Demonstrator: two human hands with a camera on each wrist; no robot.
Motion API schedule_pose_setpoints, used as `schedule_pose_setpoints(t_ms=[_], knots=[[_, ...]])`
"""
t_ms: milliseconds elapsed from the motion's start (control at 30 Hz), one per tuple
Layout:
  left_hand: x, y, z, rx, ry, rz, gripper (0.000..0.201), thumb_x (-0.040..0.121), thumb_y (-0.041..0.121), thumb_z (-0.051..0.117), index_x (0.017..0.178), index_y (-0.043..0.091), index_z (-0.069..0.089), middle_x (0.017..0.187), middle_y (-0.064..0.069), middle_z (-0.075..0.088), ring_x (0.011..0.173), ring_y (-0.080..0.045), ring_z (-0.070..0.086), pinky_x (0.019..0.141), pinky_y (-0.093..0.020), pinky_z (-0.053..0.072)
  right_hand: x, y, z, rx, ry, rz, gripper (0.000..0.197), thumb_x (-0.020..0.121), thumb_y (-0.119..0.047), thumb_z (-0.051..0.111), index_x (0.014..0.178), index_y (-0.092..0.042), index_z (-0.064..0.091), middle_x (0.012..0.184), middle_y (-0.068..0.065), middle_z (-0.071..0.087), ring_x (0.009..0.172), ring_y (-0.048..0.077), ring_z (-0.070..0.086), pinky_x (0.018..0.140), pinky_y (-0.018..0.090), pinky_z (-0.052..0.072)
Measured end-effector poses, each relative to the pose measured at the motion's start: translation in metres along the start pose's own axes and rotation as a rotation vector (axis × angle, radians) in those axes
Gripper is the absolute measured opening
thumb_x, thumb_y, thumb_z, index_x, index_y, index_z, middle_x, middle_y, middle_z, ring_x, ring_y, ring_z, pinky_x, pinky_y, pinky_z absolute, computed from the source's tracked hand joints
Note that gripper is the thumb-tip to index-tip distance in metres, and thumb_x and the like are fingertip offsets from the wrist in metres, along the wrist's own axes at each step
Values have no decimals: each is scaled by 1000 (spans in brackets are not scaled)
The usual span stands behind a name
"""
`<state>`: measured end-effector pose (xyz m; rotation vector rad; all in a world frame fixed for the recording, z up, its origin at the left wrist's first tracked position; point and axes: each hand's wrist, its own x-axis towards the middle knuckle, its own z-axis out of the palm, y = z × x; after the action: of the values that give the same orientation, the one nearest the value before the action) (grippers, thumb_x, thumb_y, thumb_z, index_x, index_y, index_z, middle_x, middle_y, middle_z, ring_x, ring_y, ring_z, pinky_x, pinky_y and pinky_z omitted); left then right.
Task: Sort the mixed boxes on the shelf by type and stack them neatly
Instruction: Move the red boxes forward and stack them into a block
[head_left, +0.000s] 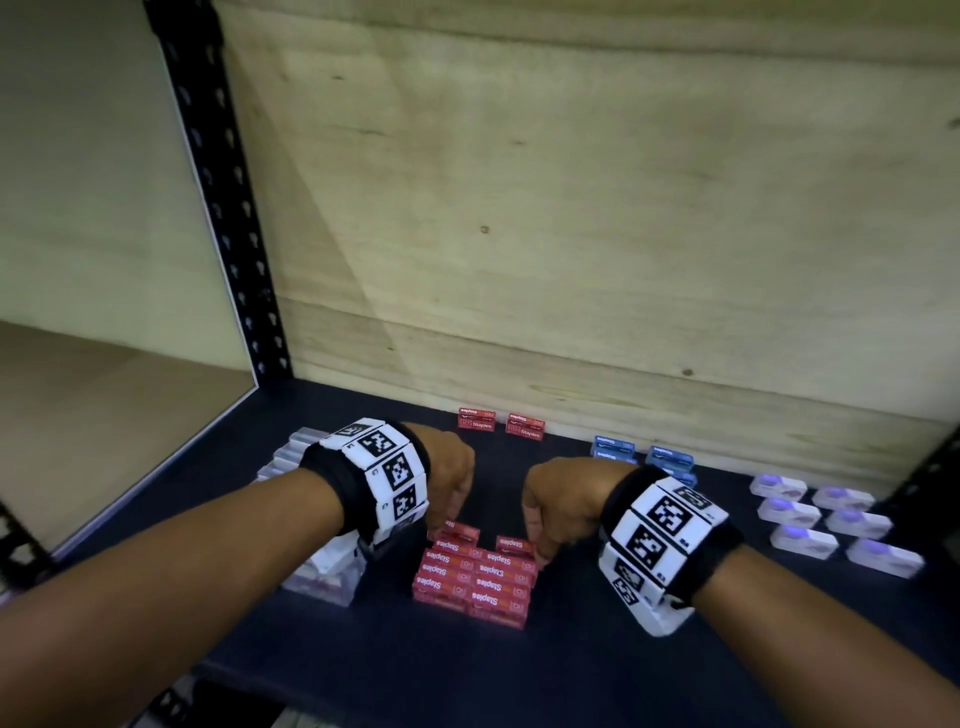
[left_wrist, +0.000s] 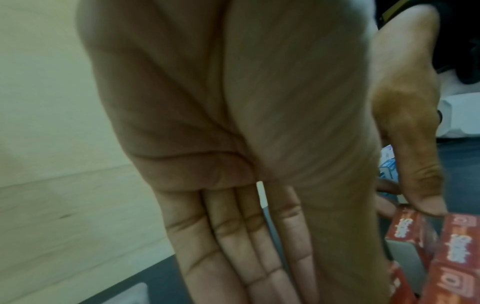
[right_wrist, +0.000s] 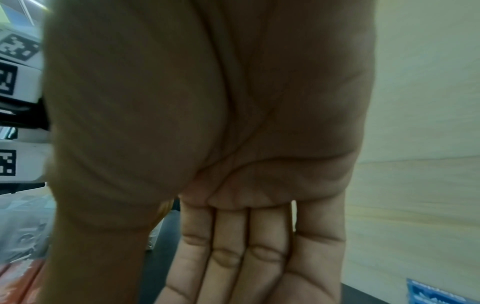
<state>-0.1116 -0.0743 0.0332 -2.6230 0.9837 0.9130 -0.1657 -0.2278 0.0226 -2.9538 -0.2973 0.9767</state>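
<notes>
A block of red staples boxes (head_left: 475, 574) stands in layers near the front of the dark shelf (head_left: 571, 670). My left hand (head_left: 451, 493) comes down at the block's back left corner. Its fingers (left_wrist: 246, 246) are straight and the thumb tip touches a top red box (left_wrist: 457, 253). My right hand (head_left: 543, 522) comes down at the block's right side with straight fingers (right_wrist: 246, 257), beside the red boxes (right_wrist: 20, 281). Neither hand is curled round a box. The fingertips are hidden in all views.
Two more red boxes (head_left: 477, 419) stand at the plywood back wall. To the right are blue boxes (head_left: 670, 460) and, further right, several white-and-purple boxes (head_left: 841, 522). White boxes (head_left: 332, 571) are piled left of the block. A black upright (head_left: 228, 208) bounds the shelf's left.
</notes>
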Motion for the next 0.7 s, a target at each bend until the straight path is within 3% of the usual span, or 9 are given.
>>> schedule_pose_setpoints(t_ms=[167, 333, 400, 500, 700], knots=[[-7, 3, 3, -9, 16, -5, 23, 80, 13, 77, 103, 9, 73, 100, -5, 73, 58, -1, 54, 75, -25, 52, -6, -2, 2, 17, -10, 23, 22, 80, -26, 80, 99, -15, 78, 83, -6, 70, 62, 5, 59, 58, 20, 49], [-11, 4, 6, -1, 13, -2, 23, 82, 13, 76, 105, 10, 73, 89, 1, 71, 60, 0, 54, 79, -26, 53, -11, -1, 4, 61, -29, 15, 18, 85, -20, 74, 101, -12, 76, 96, 2, 76, 69, 9, 63, 61, 21, 51], [-11, 4, 8, -16, 14, -2, 23, 83, 11, 73, 105, 12, 73, 83, 6, 68, 64, -2, 57, 79, -25, 54, -12, -1, 6, 93, -34, 15, 17, 88, -19, 70, 103, -12, 75, 90, 2, 75, 66, 9, 64, 62, 22, 53], [-12, 1, 10, -116, -17, 8, 25, 84, 10, 70, 109, 13, 70, 97, 1, 72, 73, -7, 64, 81, -25, 55, -10, 0, 9, 185, -40, 35, 20, 91, -18, 67, 110, -13, 69, 81, 2, 71, 64, 11, 64, 69, 26, 56], [-15, 2, 15, -220, -19, 4, 30, 87, 12, 68, 116, 15, 66, 106, -2, 73, 85, -12, 68, 80, -23, 54, -8, -1, 16, 316, -88, -18, 25, 90, -13, 70, 114, -11, 64, 101, 12, 73, 77, 16, 67, 75, 26, 58]])
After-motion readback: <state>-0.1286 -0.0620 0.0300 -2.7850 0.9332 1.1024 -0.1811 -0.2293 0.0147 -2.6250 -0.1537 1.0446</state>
